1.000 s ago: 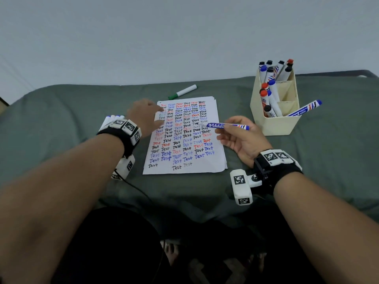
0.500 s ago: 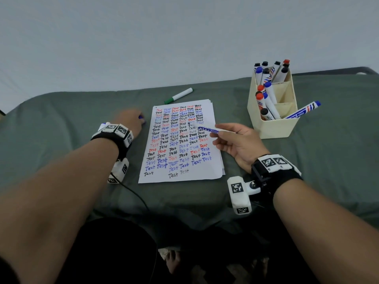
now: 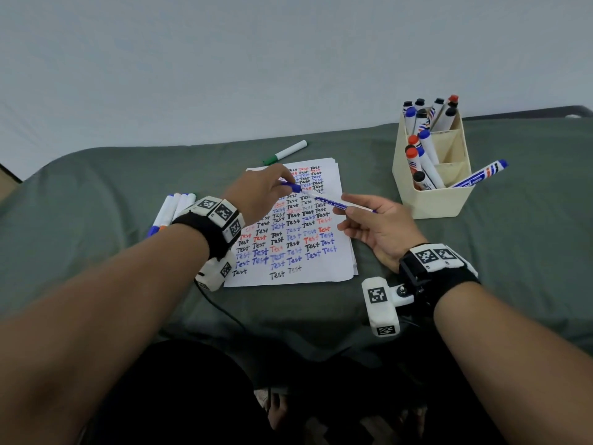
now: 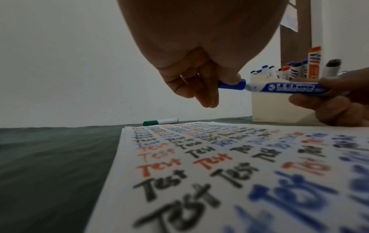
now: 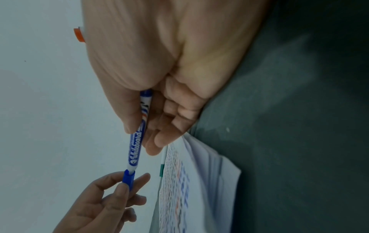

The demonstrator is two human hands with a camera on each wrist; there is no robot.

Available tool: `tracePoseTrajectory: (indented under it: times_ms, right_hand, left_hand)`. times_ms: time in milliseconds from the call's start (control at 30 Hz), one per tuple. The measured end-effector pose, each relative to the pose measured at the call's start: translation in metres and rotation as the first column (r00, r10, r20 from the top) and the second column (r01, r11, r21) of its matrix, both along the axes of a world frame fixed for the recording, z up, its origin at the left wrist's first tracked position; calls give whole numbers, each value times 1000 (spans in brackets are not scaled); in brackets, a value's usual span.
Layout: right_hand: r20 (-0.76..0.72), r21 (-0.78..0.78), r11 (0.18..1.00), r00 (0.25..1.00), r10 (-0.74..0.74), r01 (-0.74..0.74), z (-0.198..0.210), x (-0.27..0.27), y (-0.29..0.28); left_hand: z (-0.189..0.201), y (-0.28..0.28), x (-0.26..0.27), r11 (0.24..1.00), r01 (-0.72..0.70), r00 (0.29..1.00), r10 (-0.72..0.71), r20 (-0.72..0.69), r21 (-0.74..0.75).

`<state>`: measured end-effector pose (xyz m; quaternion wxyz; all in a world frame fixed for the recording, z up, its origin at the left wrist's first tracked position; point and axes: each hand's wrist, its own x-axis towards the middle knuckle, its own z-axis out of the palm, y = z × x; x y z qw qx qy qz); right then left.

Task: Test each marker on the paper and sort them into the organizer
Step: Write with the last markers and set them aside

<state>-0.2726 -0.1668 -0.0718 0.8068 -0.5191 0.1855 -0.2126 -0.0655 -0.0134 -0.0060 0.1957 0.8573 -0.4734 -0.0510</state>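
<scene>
The right hand [image 3: 380, 228] grips the barrel of a blue whiteboard marker [image 3: 340, 205] between thumb and curled fingers, holding it level above the paper [image 3: 298, 271]; the left hand [image 3: 260, 194] pinches the marker's blue cap [image 3: 293, 187] between thumb and fingertips, right at the marker's tip end; the cap's mouth sits just over the pale nib, not pushed fully home; both hands hover over the upper part of the sheet, which is covered in rows of the word "Test" in black, blue and red.

The paper, a thin stack, lies flat on a dark grey-green cloth [image 3: 96, 252] that covers the surface; a plain pale wall [image 3: 224, 59] stands behind it; a green-capped marker [image 3: 285, 152] lies on the cloth just beyond the paper's far edge; a few capped markers [image 3: 170, 211] lie side by side left of the paper, beside the left wrist; right of the paper, near the right hand, stands the cream organizer [image 3: 433, 200], its compartments holding upright markers with black, blue and red caps; one blue marker [image 3: 478, 178] leans out over its right rim.
</scene>
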Motion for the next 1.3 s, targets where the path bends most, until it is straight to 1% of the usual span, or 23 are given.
tracePoseTrajectory:
  times_ms: [133, 300, 400, 600, 900, 1033, 1100, 1133, 1167, 1233, 1300]
  right_hand:
    - [-5, -2, 1000, 1000, 5, -5, 2, -2, 1]
    - [-15, -6, 1000, 999, 30, -30, 2, -2, 0]
    - [-16, -12, 999, 999, 36, -36, 1, -2, 0]
    - [-1, -14, 1000, 1000, 14, -14, 0, -1, 1]
    - [21, -7, 1000, 1000, -15, 15, -1, -1, -1]
    - [-21, -35, 999, 1000, -21, 21, 0, -1, 1]
    - [-37, -46, 998, 999, -39, 38, 1, 0, 2]
    - [-42, -44, 998, 998, -55, 53, 2, 0, 2]
    - [-43, -34, 997, 996, -72, 71, 2, 0, 2]
    - [-35, -17, 994, 994, -104, 104, 3, -1, 2]
    - [-28, -12, 992, 992, -126, 126, 4, -2, 3]
  left_hand:
    - [0, -3, -12, 999, 41, 999, -41, -17, 27]
    - [0, -3, -14, 999, 19, 998, -16, -67, 32]
    - [0, -5, -15, 999, 15, 998, -13, -59, 32]
    - [3, -9, -23, 999, 30, 995, -27, -94, 31]
    - [12, -18, -33, 999, 31, 998, -29, -51, 39]
    - [10, -15, -32, 985, 37, 999, -34, -22, 166]
    - [1, -9, -31, 979, -4, 1000, 7, -11, 206]
    - [-5, -6, -30, 969, -45, 999, 42, 17, 245]
    - [-11, -2, -29, 946, -102, 994, 87, 62, 309]
    - [-20, 5, -27, 857, -173, 984, 134, 115, 485]
    - [-29, 12, -23, 769, -114, 993, 110, 45, 629]
